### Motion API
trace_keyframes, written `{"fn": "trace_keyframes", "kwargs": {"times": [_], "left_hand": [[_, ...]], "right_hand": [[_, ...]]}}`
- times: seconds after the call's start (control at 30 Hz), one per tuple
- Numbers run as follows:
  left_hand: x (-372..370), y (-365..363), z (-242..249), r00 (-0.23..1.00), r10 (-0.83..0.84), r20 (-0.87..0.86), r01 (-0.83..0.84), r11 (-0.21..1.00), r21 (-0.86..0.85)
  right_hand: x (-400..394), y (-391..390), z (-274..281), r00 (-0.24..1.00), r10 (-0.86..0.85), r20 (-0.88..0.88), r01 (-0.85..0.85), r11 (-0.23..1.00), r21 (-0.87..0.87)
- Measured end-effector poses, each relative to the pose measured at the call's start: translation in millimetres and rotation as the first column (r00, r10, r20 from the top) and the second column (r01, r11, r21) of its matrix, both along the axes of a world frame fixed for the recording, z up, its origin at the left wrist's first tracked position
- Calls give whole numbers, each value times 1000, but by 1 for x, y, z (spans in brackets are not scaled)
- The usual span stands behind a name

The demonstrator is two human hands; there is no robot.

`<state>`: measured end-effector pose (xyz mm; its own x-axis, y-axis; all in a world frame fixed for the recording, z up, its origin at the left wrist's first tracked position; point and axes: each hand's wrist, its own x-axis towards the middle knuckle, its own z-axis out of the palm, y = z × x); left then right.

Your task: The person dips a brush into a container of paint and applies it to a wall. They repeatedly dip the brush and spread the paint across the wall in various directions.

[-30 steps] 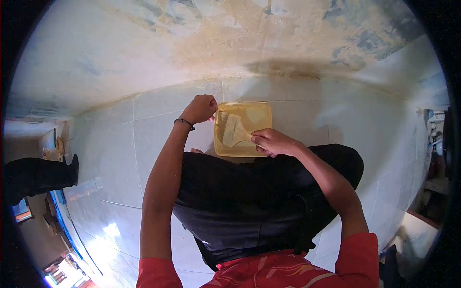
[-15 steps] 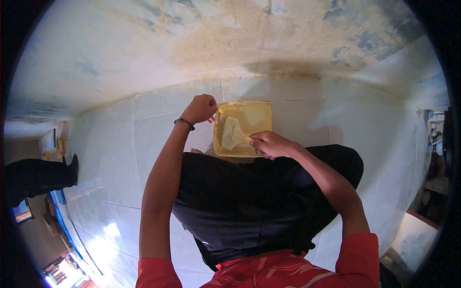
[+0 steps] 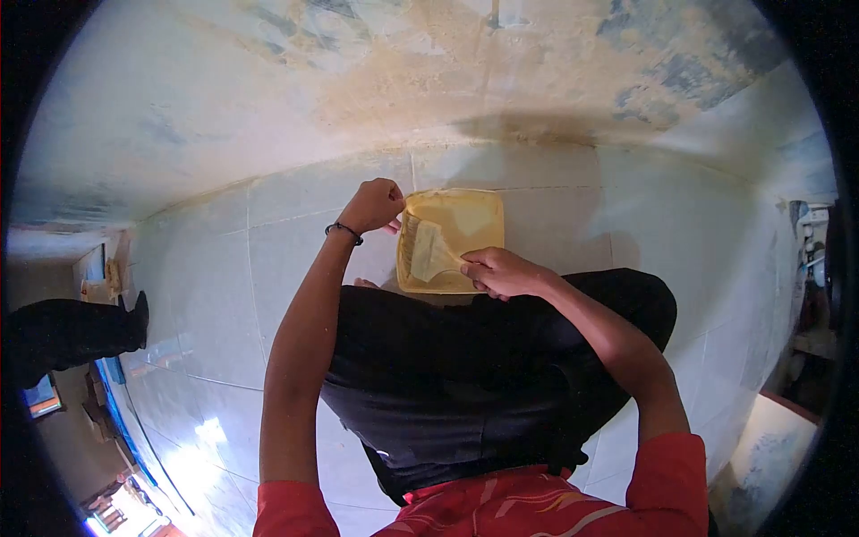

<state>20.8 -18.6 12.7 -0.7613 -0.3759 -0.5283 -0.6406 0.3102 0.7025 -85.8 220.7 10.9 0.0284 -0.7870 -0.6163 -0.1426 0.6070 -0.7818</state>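
Head view, brush: broad, flat paintbrush [image 3: 431,254] inside the yellow tray [image 3: 465,234], at its left side, in front of the crossed legs [image 3: 501,358].
Grip, right hand: the right hand [image 3: 504,271] is closed on the brush's handle, thumb uppermost, at the tray's near right side.
Grip, left hand: the left hand [image 3: 372,206] has curled fingers at the tray's far left corner; whether they pinch the rim cannot be told.
Handling of the brush: best judged as a light, level stroke, the bristles' full width meeting the tray evenly, with excess wiped off gently at the side wall. A steady left hand at the corner would limit sliding.
Bristle direction: toward the tray's left wall, away from the right hand.
Long axis of the brush: roughly crosswise to the person, slightly oblique, from the handle at near right to the bristles at far left.
Tray on floor: resting on the tiled floor [image 3: 304,224], near the foot of the stained wall [image 3: 376,98].
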Motion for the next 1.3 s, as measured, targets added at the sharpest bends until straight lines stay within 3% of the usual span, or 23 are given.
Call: {"fn": "trace_keyframes", "kwargs": {"times": [0.4,0.47,0.6,0.67,0.7,0.77,0.8,0.87,1.0,1.1,1.3], "left_hand": [[0,-1,-4,998,60,27,-62,996,67],[2,-5,-6,999,-6,44,4,1000,28],[6,-9,-8,1000,-14,20,12,996,85],[6,-10,-8,999,-36,21,35,996,80],[6,-11,-8,999,-35,22,33,996,78],[7,-12,-9,993,-113,24,113,993,-14],[7,-13,-10,993,-111,25,112,994,-14],[8,-14,-14,992,-128,16,129,991,-43],[8,-14,-14,992,-126,25,127,991,-47],[7,-15,-16,993,-118,19,119,992,-42],[8,-15,-16,992,-123,3,123,991,-45]], "right_hand": [[-2,-2,1,995,53,-82,-58,997,-53],[-5,-5,2,959,118,-259,-155,980,-126],[-9,-4,17,943,124,-308,-155,985,-79],[-9,2,28,842,13,-540,-158,962,-222],[-11,1,40,842,13,-540,-159,962,-224],[-15,-2,61,782,144,-606,-143,988,49],[-16,0,59,782,145,-606,-145,988,49],[-21,8,54,668,101,-737,-205,977,-52],[-20,9,63,666,70,-743,-152,987,-43],[-19,10,54,674,-50,-737,-93,984,-153],[-12,10,31,761,-126,-637,-1,981,-195]]}}
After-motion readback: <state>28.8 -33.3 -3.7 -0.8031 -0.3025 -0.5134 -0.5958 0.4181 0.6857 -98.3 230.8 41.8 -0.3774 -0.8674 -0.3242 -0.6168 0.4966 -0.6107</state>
